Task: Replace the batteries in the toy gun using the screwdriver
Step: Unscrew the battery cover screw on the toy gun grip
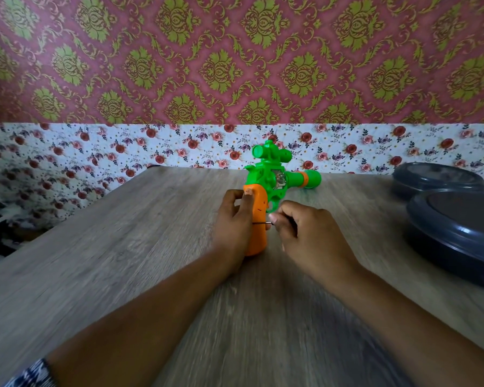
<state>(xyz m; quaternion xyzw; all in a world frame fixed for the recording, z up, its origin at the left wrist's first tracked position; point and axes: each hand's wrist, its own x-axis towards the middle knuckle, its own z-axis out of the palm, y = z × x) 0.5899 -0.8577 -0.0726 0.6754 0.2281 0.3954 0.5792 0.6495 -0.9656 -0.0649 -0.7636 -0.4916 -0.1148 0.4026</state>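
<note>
I have only the one head-worn wide-angle view, looking forward and down over the grey wood-grain table [123, 247] from its near edge, close above it, facing the red-and-green damask wallpapered wall [235, 57] straight behind that table.

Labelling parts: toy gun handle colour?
Orange handle, green body; head view.

- Mid-frame, the left hand [233, 219] grips the toy gun [266, 185] by its orange handle on the wooden table [123, 247].
- The right hand [305, 233] holds a screwdriver [261, 224] against the handle.
- Two dark lidded containers [456, 233] sit at right edge.
</note>
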